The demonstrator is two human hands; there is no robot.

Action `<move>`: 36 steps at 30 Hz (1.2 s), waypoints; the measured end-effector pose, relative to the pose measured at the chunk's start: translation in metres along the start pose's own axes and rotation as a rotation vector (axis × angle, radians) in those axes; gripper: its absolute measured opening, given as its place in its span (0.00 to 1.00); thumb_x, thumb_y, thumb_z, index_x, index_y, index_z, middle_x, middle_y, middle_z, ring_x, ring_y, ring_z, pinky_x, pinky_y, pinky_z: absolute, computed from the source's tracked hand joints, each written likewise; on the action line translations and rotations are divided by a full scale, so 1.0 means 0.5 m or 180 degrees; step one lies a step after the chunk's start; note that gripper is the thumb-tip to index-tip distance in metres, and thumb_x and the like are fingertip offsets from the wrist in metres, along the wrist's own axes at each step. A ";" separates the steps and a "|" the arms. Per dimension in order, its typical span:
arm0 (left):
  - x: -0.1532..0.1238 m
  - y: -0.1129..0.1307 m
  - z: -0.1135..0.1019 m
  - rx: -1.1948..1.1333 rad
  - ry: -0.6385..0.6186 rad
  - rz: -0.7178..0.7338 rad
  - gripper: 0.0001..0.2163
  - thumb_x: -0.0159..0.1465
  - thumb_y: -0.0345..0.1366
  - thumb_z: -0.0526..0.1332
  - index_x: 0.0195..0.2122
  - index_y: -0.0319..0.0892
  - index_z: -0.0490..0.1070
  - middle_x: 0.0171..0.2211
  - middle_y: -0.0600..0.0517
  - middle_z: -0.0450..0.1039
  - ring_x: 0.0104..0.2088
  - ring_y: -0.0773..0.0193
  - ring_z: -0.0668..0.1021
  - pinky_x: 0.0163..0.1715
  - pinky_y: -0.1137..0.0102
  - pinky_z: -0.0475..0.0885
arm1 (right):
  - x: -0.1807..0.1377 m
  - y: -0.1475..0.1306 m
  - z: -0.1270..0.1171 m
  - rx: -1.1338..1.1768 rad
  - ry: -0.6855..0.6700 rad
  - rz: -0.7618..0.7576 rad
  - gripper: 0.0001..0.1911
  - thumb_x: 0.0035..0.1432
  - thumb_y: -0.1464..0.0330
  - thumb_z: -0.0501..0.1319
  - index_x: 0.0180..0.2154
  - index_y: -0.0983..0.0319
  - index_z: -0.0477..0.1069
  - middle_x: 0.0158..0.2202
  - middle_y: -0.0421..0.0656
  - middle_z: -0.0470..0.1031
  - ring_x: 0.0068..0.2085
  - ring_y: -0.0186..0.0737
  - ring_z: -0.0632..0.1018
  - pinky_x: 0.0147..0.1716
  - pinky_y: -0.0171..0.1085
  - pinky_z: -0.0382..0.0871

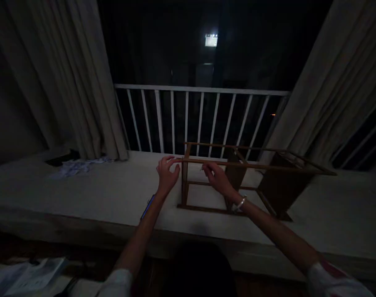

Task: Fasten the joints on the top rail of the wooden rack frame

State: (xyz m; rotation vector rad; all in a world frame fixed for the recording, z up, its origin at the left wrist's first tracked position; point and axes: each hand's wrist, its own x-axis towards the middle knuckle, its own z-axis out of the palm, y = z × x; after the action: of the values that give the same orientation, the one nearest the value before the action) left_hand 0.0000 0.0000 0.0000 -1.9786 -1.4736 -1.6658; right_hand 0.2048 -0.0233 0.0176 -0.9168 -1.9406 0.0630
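Note:
A brown wooden rack (214, 163) with shelf panels lies on its side on the pale window ledge. At its left end my left hand (167, 175) is open, thumb and fingers apart, with the index fingertip at the corner of the upper rail. My right hand (215, 177) is inside the frame, just under that rail, with its fingers pinched together. A tiny pale bit shows at those fingertips, too small and dark to name. A bracelet (241, 203) circles my right wrist.
Crumpled pale paper or plastic (79, 167) lies at the ledge's left. Beside my left forearm is a phone-like dark object (147, 207). White railings (203, 89) and curtains (82, 82) stand behind. A printed plastic packet (33, 274) is at lower left. The room is dim.

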 end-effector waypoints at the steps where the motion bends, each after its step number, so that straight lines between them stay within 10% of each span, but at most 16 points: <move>1: 0.015 -0.004 0.010 -0.0013 -0.0002 -0.0028 0.10 0.55 0.33 0.54 0.39 0.48 0.68 0.45 0.52 0.63 0.48 0.60 0.64 0.48 0.61 0.56 | 0.028 0.014 0.005 -0.0050 0.0002 0.0022 0.11 0.58 0.64 0.47 0.31 0.63 0.64 0.27 0.41 0.66 0.32 0.34 0.65 0.34 0.33 0.57; 13: 0.056 -0.048 0.089 -0.0684 -0.0231 0.0360 0.12 0.55 0.27 0.50 0.38 0.44 0.66 0.45 0.49 0.64 0.47 0.61 0.66 0.47 0.62 0.60 | 0.225 0.080 0.107 -0.0111 -0.0066 -0.0196 0.11 0.57 0.66 0.48 0.33 0.63 0.67 0.28 0.41 0.66 0.34 0.35 0.65 0.34 0.33 0.56; 26: 0.019 -0.065 0.091 -0.0587 -0.0175 0.0181 0.11 0.55 0.28 0.51 0.39 0.43 0.63 0.38 0.48 0.66 0.43 0.60 0.67 0.44 0.63 0.60 | 0.238 0.125 0.158 0.0585 -0.1070 -0.0198 0.12 0.56 0.64 0.47 0.31 0.65 0.64 0.25 0.39 0.66 0.27 0.31 0.66 0.28 0.31 0.57; 36: 0.023 -0.051 0.101 -0.0446 0.0098 0.0020 0.07 0.56 0.38 0.54 0.35 0.43 0.64 0.34 0.49 0.67 0.40 0.61 0.67 0.42 0.63 0.59 | 0.232 0.118 0.156 0.0165 -0.0711 -0.0294 0.09 0.55 0.66 0.50 0.30 0.64 0.65 0.26 0.40 0.66 0.30 0.33 0.66 0.30 0.31 0.56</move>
State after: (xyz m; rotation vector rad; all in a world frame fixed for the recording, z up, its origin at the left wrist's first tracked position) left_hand 0.0129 0.0524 -0.0203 -2.0144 -1.3737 -1.8349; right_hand 0.1475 0.1159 0.0373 -0.8126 -2.1749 0.1671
